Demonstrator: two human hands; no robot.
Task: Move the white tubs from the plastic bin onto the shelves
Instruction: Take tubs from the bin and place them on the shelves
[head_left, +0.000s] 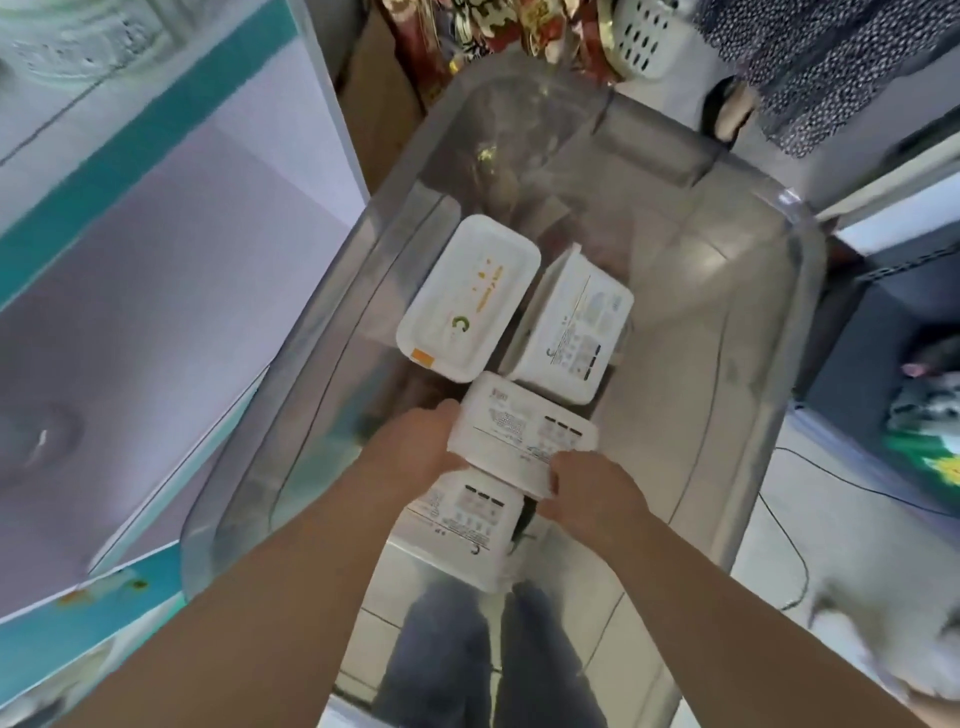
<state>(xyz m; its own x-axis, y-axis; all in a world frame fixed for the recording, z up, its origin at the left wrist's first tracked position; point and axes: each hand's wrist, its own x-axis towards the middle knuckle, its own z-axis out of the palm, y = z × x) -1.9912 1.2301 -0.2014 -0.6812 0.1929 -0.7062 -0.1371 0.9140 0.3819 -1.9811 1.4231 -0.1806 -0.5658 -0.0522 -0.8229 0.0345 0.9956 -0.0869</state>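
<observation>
Tiled floor (841, 545) shows beside the plastic bin (769, 223). Left hand (415, 441) and right hand (592, 488) grip one white tub (519, 426) between them.

Txt on white tubs (519, 426) unreadable, too blurry.

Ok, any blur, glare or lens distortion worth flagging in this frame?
Head view: wide-angle bending curves the shelves and plastic bin toward the edges; soft throughout, so print on the white tub gripped by left hand and right hand is unreadable; pale glare on the bin's clear walls.
</observation>
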